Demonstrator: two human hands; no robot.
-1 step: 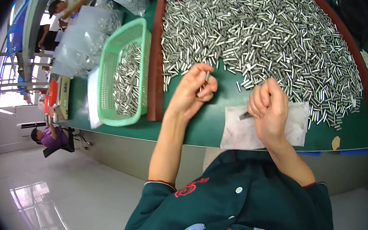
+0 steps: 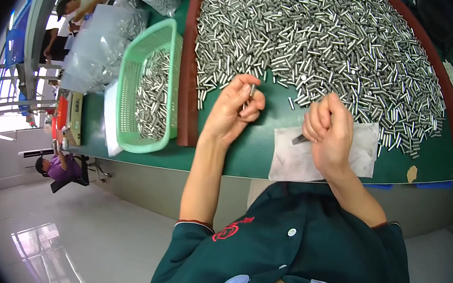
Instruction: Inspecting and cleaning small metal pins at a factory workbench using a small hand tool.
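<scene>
My left hand (image 2: 236, 109) is raised over the green table's front part, fingers curled, with a short metal pin (image 2: 252, 90) pinched between thumb and fingertips. Other pins may lie in its curled fingers; I cannot tell. Closed into a fist, my right hand (image 2: 330, 135) is above a stained white cloth (image 2: 290, 165). A dark, flat-ended tool (image 2: 299, 140) sticks out from the little-finger side of that fist; the rest of it is hidden. Just beyond both hands spreads a large heap of short metal pins (image 2: 314, 40), and a few loose ones lie at its near edge.
Left of the heap stands a green plastic basket (image 2: 127, 87) holding pins. Dark red bars (image 2: 187, 82) fence in the heap. Clear plastic bags (image 2: 98, 45) of parts and a scale (image 2: 74, 120) are farther left. A person in purple (image 2: 63, 169) sits beyond.
The whole view has shifted very slightly. Both hands keep nearly the same pose, and what they hold looks the same.
</scene>
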